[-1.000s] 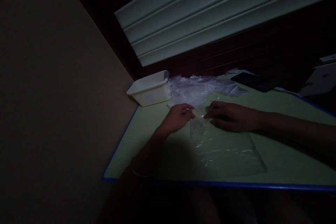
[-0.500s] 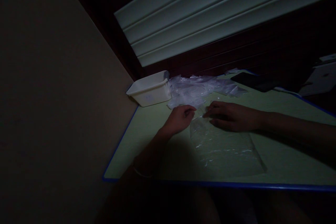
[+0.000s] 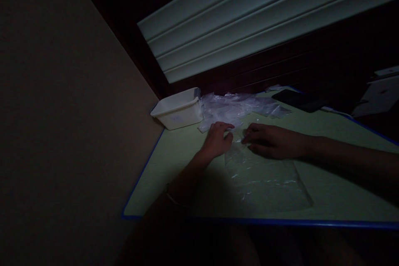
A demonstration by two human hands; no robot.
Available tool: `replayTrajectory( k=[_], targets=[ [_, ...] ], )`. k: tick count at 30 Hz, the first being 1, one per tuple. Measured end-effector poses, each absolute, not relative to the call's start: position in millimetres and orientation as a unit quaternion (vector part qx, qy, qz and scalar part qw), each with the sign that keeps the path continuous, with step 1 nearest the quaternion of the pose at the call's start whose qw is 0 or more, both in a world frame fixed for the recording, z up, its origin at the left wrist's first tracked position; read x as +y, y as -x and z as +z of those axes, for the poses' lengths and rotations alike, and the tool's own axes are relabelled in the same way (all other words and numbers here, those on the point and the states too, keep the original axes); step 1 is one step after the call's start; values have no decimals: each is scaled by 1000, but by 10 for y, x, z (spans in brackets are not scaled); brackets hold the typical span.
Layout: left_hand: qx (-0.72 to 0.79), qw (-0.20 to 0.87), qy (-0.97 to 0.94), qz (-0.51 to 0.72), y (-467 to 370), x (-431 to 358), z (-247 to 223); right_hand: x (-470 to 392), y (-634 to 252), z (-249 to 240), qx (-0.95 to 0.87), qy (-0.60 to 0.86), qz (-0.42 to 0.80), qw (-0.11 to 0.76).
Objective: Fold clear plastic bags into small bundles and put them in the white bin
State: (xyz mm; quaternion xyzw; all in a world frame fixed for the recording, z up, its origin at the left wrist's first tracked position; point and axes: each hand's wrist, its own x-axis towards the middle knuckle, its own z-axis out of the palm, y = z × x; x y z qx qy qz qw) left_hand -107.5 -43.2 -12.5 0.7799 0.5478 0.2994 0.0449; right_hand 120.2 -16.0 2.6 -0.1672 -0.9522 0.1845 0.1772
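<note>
A clear plastic bag (image 3: 268,183) lies flat on the pale green table (image 3: 174,166), its far end between my hands. My left hand (image 3: 218,138) is at the bag's far left corner, thumb and forefinger apart, and nothing shows between them. On the far right part of the bag rests my right hand (image 3: 264,140), palm down with its fingers stretched toward the left hand. The room is dim, so fine detail at the fingertips is hard to make out. Just beyond the hands lies a pile of clear plastic bags (image 3: 227,108).
A white plastic bin (image 3: 179,116) stands at the far left corner, against the wall (image 3: 77,133). A dark flat object (image 3: 297,99) lies at the back right. Blue edging (image 3: 249,221) runs along the table's front. White papers or a box (image 3: 378,95) show at far right.
My left hand's thumb and forefinger have spread apart, and the hand has shifted slightly right. My right hand has hardly moved. The bag lies in the same place.
</note>
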Motion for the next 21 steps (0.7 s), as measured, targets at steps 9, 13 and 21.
replayTrajectory(
  k=[9,13,21],
  targets=[
    [582,141,-733,323,1056,-277,-198,-162,-1217,23,-954,168,181,171],
    [580,146,-731,327,1064,-244,-220,-154,-1217,9,-955,167,176,172],
    [581,133,-731,332,1042,-249,-205,-148,-1205,19,-955,160,179,175]
  ],
)
